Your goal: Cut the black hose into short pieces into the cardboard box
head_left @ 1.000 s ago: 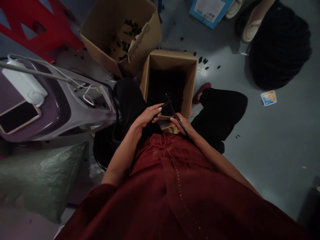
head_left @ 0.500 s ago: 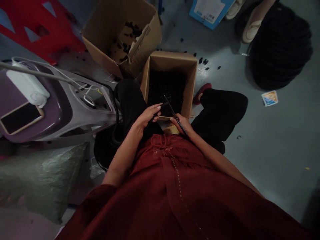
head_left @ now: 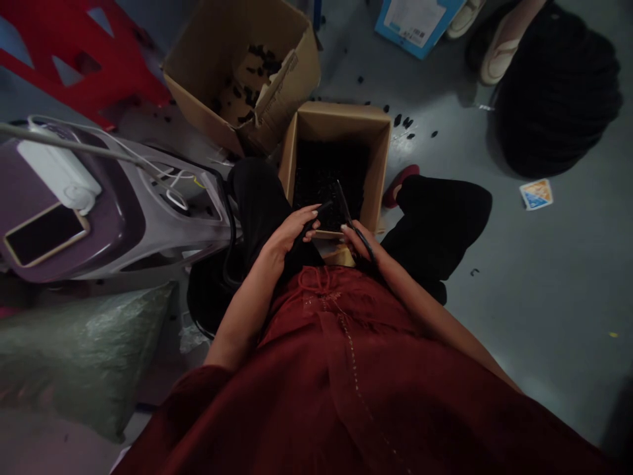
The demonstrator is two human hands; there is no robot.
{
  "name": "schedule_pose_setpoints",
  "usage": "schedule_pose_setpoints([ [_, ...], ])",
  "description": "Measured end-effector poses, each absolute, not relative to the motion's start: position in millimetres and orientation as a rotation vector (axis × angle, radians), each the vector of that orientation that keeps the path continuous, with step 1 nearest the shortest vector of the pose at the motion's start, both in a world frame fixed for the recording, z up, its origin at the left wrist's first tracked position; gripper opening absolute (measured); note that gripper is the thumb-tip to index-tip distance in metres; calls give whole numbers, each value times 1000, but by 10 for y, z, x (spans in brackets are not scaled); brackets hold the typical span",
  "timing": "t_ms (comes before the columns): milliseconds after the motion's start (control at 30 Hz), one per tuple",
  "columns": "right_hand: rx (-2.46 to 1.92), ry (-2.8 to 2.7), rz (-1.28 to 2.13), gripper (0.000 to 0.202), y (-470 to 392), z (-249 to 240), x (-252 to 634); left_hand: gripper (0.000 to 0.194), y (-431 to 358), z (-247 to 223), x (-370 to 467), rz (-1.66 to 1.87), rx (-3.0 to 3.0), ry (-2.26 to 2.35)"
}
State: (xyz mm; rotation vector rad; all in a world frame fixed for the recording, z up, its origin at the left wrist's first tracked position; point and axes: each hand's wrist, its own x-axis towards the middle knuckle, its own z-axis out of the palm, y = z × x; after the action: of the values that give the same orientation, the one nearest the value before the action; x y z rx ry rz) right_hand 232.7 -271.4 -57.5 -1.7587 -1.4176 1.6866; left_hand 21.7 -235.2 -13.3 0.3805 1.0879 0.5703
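My left hand [head_left: 291,232] is closed round a dark, strip-like piece [head_left: 324,207] whose end sticks out past the thumb. Its exact kind is hard to make out, since most of it is lost against the black trousers. In my right hand [head_left: 363,243] is a pair of dark scissors [head_left: 343,203], gripped by the handles, with the blades pointing away from me. The blades are a little right of the strip's end and apart from it. Both hands are over the near edge of a cardboard box [head_left: 382,158] that holds many small black pieces [head_left: 326,165].
A larger carton [head_left: 192,99] with some black bits stands behind on the left. Left of me, a purple-and-grey stool [head_left: 119,198] carries a phone [head_left: 47,234] and a white power strip [head_left: 59,175]. A black coiled pile [head_left: 554,92] lies right, near another person's shoes [head_left: 499,59].
My right hand has turned the scissors, and their tips have swung right and forward, away from the strip's end. My left hand has kept its place.
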Motion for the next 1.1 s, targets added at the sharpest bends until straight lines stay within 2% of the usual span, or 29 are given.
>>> schedule_pose_setpoints([
  [100, -1669, -1196, 1874, 51, -2689, -593, 2333, 41, -2345, -155, 214, 591, 388, 1072],
  [167, -1609, -1067, 1963, 54, -2666, -583, 2341, 27, -2345, -168, 208, 602, 401, 1056],
  [300, -1631, -1159, 1926, 51, -2658, -576, 2374, 6, -2350, -170, 197, 596, 413, 1044],
  [833, -1882, -1873, 1591, 52, -2910, -259, 2427, 8, -2358, -110, 167, 675, 410, 1036],
  [1100, -1884, -1850, 1572, 52, -2828, -305, 2334, 12, -2366, -139, 193, 619, 461, 1022],
])
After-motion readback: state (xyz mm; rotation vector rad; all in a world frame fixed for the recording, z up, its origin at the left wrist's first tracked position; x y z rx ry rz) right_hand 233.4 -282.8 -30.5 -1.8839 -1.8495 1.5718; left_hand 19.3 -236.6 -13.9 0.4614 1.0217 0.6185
